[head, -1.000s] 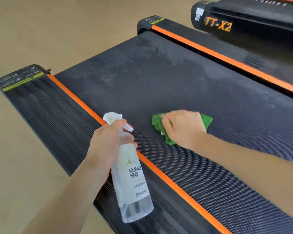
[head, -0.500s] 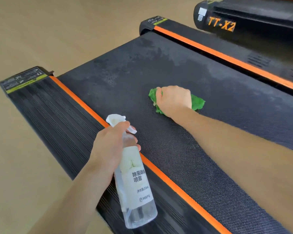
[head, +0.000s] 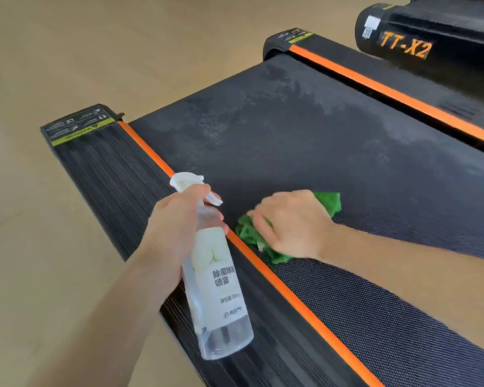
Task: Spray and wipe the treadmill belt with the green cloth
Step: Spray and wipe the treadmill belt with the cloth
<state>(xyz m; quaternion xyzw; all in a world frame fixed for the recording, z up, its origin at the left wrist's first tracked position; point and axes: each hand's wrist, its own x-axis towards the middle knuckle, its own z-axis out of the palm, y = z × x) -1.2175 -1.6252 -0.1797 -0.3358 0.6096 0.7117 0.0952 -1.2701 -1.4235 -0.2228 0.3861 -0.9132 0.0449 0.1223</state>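
Our right hand (head: 294,223) presses the bunched green cloth (head: 329,202) onto the treadmill belt (head: 305,141) beside the orange stripe (head: 288,294), fingers curled over it. Our left hand (head: 176,227) wraps its fingers around the neck of the spray bottle (head: 221,291), held above the ribbed side rail (head: 106,169).

Cloth (head: 329,203) lies on belt (head: 305,141), seemingly touching its left rail (head: 106,177); bottle (head: 218,277) left of it.

Smooth tan floor (head: 53,247) is lying under soft, even light. Black cylindrical housing lettered "TT-X2" in orange (head: 397,40) is sitting at the upper right.
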